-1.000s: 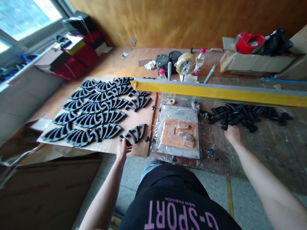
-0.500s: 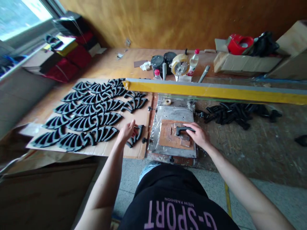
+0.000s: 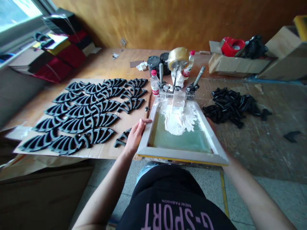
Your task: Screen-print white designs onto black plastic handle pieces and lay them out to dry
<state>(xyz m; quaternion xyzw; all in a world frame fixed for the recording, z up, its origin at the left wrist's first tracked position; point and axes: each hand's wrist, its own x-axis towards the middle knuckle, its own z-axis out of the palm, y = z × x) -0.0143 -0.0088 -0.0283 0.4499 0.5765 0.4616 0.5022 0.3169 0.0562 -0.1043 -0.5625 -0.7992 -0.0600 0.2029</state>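
A screen frame (image 3: 184, 151) with a pale border lies lowered over the work plate, which it hides. White paste (image 3: 177, 123) is spread on the far half of its greenish mesh. A flat metal blade (image 3: 179, 100) on a clamp rests at the far edge in the paste. My left hand (image 3: 136, 135) is at the frame's left side, fingers pointing forward along the edge; whether it grips the frame is unclear. Most of my right hand (image 3: 211, 125) is hidden behind the frame's right side, with only a small part showing.
Rows of black curved handles (image 3: 81, 119) lie on cardboard (image 3: 130, 121) to the left. A pile of black parts (image 3: 233, 103) sits right. Behind stand bottles (image 3: 154, 84), black tubs (image 3: 153, 62) and a tape roll (image 3: 178, 57). A cardboard box (image 3: 240, 65) is back right.
The frame has come down from its raised position over the plate. My left hand has moved right to its side. My right hand, earlier on a black handle on the plate, is now mostly hidden.
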